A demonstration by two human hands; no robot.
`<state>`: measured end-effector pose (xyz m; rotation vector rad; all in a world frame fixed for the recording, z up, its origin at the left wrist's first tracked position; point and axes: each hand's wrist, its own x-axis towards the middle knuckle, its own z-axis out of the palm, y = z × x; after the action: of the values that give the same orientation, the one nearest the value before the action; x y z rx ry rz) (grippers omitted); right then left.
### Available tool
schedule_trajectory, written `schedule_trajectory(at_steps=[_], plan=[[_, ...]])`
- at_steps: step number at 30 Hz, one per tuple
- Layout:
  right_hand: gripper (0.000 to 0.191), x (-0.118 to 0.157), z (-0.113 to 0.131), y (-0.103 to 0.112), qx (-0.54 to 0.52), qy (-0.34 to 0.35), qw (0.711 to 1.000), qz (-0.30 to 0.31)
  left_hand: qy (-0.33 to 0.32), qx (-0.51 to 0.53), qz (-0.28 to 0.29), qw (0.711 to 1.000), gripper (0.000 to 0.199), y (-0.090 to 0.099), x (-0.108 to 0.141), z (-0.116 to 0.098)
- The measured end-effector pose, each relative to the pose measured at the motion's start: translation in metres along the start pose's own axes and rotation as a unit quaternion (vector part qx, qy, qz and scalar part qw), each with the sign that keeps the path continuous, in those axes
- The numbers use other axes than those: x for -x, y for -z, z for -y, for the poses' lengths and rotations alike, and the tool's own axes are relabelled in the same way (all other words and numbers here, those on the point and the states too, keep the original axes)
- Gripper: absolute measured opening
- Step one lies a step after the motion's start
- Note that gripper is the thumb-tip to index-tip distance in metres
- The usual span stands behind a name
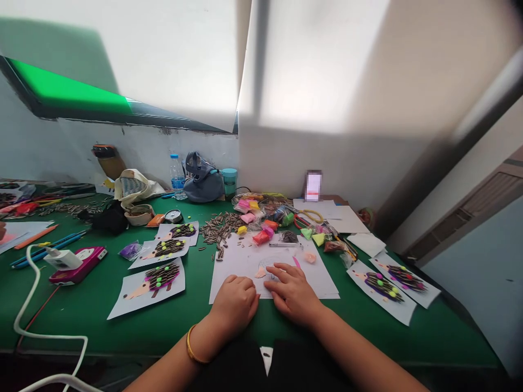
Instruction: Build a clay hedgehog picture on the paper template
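A stack of white paper (pixel 229 277) lies in front of me, with a faint drawing partly under my right hand. My left hand (pixel 236 299) rests on its lower left part, fingers curled in; whether it holds anything is hidden. Spread over the paper's lower right, my right hand (pixel 292 291) has its fingers apart and holds nothing. A flattened peach clay piece (pixel 260 271) sits between the hands, just left of my right fingertips. Farther right is a peach clay lump (pixel 310 257), near a pink strip (pixel 296 262). A clear-barrelled pen (pixel 285 245) lies above.
Sunflower seeds (pixel 220 227) and bagged coloured clay (pixel 261 237) lie behind the paper. Hedgehog pictures (pixel 175 284) flank it on both sides. A power strip (pixel 77 265) with a white cable is left. Scissors (pixel 312 215), a phone (pixel 313 186) and a water bottle (pixel 177 178) stand or lie farther back.
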<state>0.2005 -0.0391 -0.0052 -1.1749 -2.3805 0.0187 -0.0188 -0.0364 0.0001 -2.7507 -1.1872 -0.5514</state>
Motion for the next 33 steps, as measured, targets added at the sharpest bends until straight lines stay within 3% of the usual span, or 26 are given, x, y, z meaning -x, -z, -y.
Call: schedule_trajectory(at_steps=[4,10,14,25,30,33], plan=[[0.027,0.0036,-0.0010,0.0013,0.008,-0.005,1.000,0.007,0.000,0.002,-0.010,1.000,0.019,-0.0015,0.0007,0.0000],[0.045,0.0020,-0.0030,0.0003,0.010,-0.032,0.997,0.063,-0.003,-0.005,-0.016,1.000,0.018,0.0006,-0.0004,-0.0003],[0.050,0.0025,-0.0053,0.0003,-0.004,-0.055,0.997,0.049,-0.004,-0.002,-0.021,1.000,0.019,0.0005,-0.0008,0.0001],[0.032,0.0039,-0.0020,0.0030,-0.004,-0.039,0.999,0.029,0.000,-0.015,-0.015,1.000,0.018,0.0001,-0.0018,-0.0017],[0.042,0.0019,-0.0005,0.0017,0.007,-0.041,0.998,0.047,0.004,-0.036,-0.013,0.999,0.018,0.0019,-0.0032,-0.0045],[0.036,0.0018,-0.0007,0.0013,0.004,-0.041,0.998,0.040,0.009,-0.049,-0.005,0.999,0.017,0.0046,-0.0050,-0.0072]])
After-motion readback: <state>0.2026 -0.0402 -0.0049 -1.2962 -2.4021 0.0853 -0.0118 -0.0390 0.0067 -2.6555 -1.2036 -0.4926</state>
